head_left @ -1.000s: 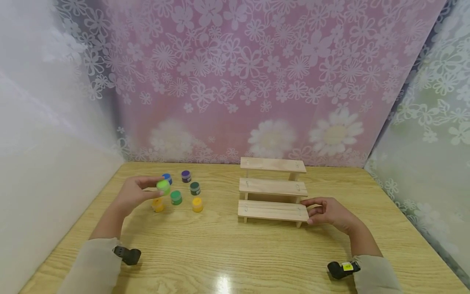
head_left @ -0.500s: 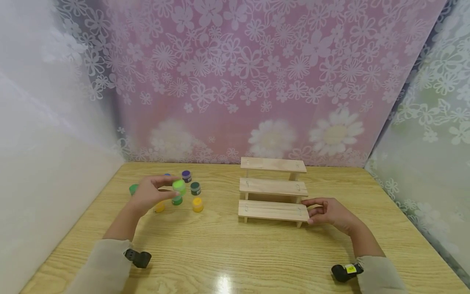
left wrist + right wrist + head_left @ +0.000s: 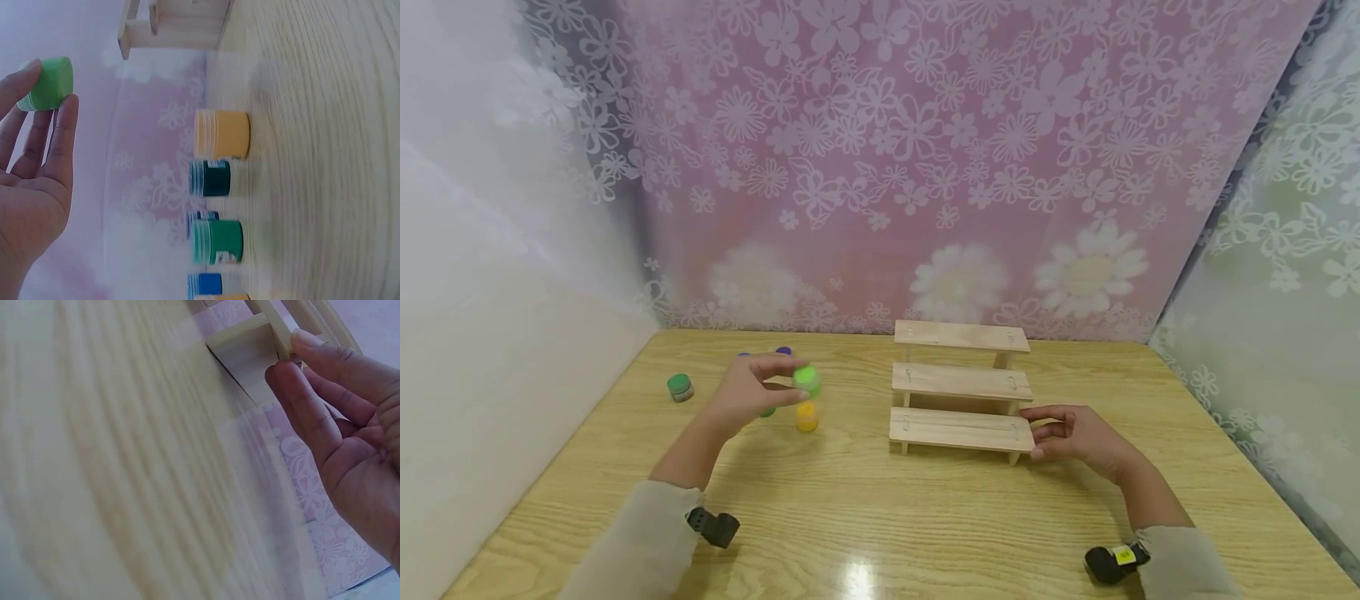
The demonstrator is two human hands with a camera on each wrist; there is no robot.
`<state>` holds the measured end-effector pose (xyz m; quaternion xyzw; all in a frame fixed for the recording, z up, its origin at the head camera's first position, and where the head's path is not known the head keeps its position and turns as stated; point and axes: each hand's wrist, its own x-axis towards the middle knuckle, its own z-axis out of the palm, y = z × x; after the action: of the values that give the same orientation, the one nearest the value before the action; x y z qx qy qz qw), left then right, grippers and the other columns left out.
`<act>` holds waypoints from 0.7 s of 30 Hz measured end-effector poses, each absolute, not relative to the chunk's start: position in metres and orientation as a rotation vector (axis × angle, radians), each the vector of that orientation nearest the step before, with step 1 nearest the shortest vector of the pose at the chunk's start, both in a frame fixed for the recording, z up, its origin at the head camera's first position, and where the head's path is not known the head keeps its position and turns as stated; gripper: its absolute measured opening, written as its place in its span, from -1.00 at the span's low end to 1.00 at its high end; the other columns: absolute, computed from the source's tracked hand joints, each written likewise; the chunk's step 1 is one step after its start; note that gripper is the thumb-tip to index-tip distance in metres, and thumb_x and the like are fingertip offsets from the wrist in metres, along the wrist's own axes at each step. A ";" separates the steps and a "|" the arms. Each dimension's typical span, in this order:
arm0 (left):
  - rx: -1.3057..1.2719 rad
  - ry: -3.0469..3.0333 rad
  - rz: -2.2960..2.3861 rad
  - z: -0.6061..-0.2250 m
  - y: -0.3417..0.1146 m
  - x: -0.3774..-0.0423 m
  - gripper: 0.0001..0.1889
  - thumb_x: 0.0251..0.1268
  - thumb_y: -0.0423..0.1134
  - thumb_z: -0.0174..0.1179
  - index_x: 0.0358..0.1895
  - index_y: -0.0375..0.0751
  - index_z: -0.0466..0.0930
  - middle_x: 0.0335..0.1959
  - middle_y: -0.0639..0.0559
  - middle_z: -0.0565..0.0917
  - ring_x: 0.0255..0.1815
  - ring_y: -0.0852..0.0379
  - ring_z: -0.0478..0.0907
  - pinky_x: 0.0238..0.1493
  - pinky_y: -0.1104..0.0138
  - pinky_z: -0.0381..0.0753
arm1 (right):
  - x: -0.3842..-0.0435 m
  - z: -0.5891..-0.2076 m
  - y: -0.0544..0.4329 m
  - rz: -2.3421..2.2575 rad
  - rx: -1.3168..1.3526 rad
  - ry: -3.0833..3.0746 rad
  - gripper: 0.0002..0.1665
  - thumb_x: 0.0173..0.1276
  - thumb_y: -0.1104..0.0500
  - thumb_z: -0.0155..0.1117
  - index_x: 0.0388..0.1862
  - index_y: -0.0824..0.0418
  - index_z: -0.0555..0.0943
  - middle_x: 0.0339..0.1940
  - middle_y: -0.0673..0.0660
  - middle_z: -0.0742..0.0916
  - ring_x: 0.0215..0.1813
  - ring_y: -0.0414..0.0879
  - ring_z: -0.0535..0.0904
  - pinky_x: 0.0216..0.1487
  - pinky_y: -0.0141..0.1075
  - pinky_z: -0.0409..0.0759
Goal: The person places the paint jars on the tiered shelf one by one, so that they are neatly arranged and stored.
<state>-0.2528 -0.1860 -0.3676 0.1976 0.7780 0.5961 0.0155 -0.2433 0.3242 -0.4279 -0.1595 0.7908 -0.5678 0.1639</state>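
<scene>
My left hand (image 3: 747, 398) pinches a small light-green paint jar (image 3: 807, 380) between thumb and fingers. In the left wrist view that jar (image 3: 55, 84) is held well above the table. Below and behind the hand stand several more jars, some partly hidden by it: a yellow one (image 3: 807, 417), a dark-green one (image 3: 210, 178), a mid-green one (image 3: 219, 241) and a blue one (image 3: 206, 284). On the right, my right hand (image 3: 1082, 440) grips the right end of the lowest step of a three-tier wooden stand (image 3: 961, 429), thumb and fingertips at the board's edge (image 3: 282, 337).
Another green-lidded jar (image 3: 681, 387) stands alone at the table's left. The wooden table (image 3: 865, 517) meets a pink flowered curtain (image 3: 850, 208) at the back. A white wall (image 3: 512, 250) rises on the left, a floral sheet (image 3: 1285, 275) on the right.
My left hand has carried the light-green jar to the right, past the other jars, uncovering the lone green jar at the left. The right hand and the stand have stayed in place.
</scene>
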 end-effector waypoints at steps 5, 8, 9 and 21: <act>0.623 2.381 1.874 -0.364 -0.171 -0.252 -0.50 0.08 -0.30 0.47 0.15 -0.28 0.63 0.07 -0.10 0.62 0.06 -0.09 0.51 0.02 0.23 0.64 | -0.243 -0.431 0.325 -1.649 -0.453 2.235 -0.23 0.24 0.32 0.41 0.38 0.50 0.32 0.17 0.29 0.57 0.02 -0.09 0.63 -0.04 -0.14 0.67; 0.641 2.388 1.858 -0.363 -0.162 -0.252 -0.51 0.09 -0.29 0.47 0.15 -0.25 0.63 0.11 -0.09 0.61 0.04 -0.04 0.54 0.01 0.23 0.65 | -0.243 -0.432 0.325 -1.658 -0.461 2.225 -0.23 0.25 0.33 0.40 0.38 0.51 0.31 0.14 0.25 0.59 0.00 -0.10 0.63 -0.04 -0.14 0.67; 0.640 2.395 1.851 -0.362 -0.160 -0.252 -0.52 0.09 -0.29 0.47 0.14 -0.24 0.64 0.11 -0.09 0.60 0.03 -0.02 0.55 0.00 0.23 0.65 | -0.243 -0.432 0.325 -1.663 -0.461 2.219 -0.24 0.25 0.34 0.40 0.38 0.51 0.31 0.14 0.23 0.59 0.00 -0.10 0.63 -0.04 -0.14 0.67; 0.651 2.328 1.841 -0.354 -0.129 -0.254 -0.52 0.06 -0.32 0.48 0.13 -0.17 0.67 0.11 -0.03 0.63 0.10 0.03 0.56 -0.04 0.21 0.67 | -0.244 -0.432 0.325 -1.651 -0.455 2.208 -0.23 0.26 0.34 0.39 0.38 0.52 0.29 0.07 0.20 0.63 -0.03 -0.09 0.65 -0.05 -0.15 0.68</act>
<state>-0.2536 -0.1290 -0.3537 0.2139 0.7652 0.6051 0.0516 -0.2442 0.3250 -0.4320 -0.1602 0.7783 -0.5820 0.1727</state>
